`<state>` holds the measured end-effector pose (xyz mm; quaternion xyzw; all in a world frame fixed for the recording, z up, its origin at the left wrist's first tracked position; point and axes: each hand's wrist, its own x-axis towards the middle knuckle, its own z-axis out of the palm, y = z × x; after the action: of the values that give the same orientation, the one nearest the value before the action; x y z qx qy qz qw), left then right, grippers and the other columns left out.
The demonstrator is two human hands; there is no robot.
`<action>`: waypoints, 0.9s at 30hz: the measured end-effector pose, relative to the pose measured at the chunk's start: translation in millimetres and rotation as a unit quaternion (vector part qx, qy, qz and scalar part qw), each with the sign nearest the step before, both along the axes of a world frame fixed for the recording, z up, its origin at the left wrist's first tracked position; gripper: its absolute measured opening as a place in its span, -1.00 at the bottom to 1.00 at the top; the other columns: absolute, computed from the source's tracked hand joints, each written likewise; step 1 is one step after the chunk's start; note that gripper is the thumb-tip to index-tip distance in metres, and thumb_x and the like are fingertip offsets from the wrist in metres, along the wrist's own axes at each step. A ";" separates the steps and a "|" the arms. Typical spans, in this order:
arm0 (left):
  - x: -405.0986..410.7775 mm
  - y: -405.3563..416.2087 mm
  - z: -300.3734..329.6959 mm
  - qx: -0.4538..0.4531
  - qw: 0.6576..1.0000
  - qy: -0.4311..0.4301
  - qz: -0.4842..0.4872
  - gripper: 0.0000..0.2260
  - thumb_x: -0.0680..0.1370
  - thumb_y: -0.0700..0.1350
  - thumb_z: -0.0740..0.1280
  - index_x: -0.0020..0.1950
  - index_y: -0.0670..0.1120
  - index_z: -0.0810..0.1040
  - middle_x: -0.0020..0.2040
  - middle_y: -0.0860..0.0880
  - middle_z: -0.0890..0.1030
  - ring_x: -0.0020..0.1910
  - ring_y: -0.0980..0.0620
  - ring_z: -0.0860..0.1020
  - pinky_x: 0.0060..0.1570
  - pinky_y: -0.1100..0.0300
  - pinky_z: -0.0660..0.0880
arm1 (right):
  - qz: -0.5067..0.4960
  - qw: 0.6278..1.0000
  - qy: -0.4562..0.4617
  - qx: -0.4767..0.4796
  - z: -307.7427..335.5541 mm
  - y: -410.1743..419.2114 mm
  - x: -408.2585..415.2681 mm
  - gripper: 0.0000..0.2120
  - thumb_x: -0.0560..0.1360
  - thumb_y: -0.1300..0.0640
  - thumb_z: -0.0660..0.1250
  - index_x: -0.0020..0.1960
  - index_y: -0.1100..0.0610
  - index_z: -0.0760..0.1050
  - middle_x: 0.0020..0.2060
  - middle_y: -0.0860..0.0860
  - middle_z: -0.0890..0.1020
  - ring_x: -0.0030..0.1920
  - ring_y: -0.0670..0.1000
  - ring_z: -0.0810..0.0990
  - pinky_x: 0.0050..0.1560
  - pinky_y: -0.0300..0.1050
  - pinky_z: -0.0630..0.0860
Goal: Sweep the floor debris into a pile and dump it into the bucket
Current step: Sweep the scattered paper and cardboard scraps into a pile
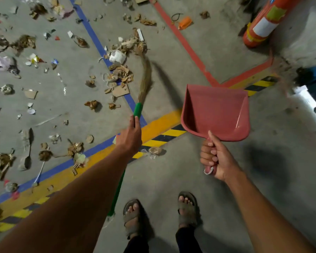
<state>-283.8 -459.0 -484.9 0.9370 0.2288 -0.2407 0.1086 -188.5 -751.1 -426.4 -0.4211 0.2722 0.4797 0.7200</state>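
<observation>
My left hand [130, 137] grips the green handle of a grass broom [146, 77]. Its bristles reach forward and the tip touches a cluster of cardboard scraps and paper debris [119, 70] lying along a blue floor line. My right hand [214, 158] holds the handle of an empty red dustpan [215, 112], raised above the floor with its mouth pointing away from me. More scraps, foil and wrappers [26, 88] are scattered over the concrete to the left. No bucket is in view.
An orange fire extinguisher [261, 22] lies at the top right beside a red floor line [182, 39]. Yellow-and-black hazard tape [164, 137] crosses the floor in front of my sandalled feet [159, 214]. A small orange object [185, 22] lies past the red line.
</observation>
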 end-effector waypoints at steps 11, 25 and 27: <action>-163.8 -18.1 24.6 -0.102 0.957 0.131 -0.238 -0.42 0.66 -0.17 0.19 0.68 0.02 0.12 0.34 -0.14 0.52 0.00 -0.13 0.59 -0.17 0.05 0.54 | -0.011 1.000 -0.001 0.002 41.5 50.7 -77.0 -0.58 0.67 -0.18 0.24 -0.28 0.00 0.29 -0.56 -0.13 0.22 -0.64 -0.14 0.16 -0.65 -0.29 0.13; -102.5 177.7 0.5 0.045 0.997 0.028 0.052 -0.59 0.61 -0.24 0.27 0.46 -0.26 0.37 0.28 -0.25 0.48 0.08 -0.34 0.59 0.02 -0.18 0.59 | 0.029 0.999 0.006 -0.017 15.6 107.0 -116.4 -0.58 0.65 -0.19 0.27 -0.27 0.00 0.30 -0.55 -0.14 0.20 -0.63 -0.14 0.15 -0.60 -0.28 0.05; -96.6 175.0 12.3 0.034 0.997 -0.003 0.076 -0.57 0.61 -0.27 0.25 0.48 -0.25 0.33 0.32 -0.25 0.44 0.04 -0.33 0.59 -0.02 -0.18 0.59 | 0.030 0.999 0.006 -0.014 20.3 115.3 -114.2 -0.58 0.65 -0.19 0.27 -0.27 0.00 0.30 -0.55 -0.14 0.20 -0.64 -0.14 0.15 -0.60 -0.28 0.05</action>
<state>-380.5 -284.0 -472.6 0.9207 0.3069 -0.2216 0.0955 -302.6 -635.9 -406.1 -0.4361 0.2703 0.4996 0.6980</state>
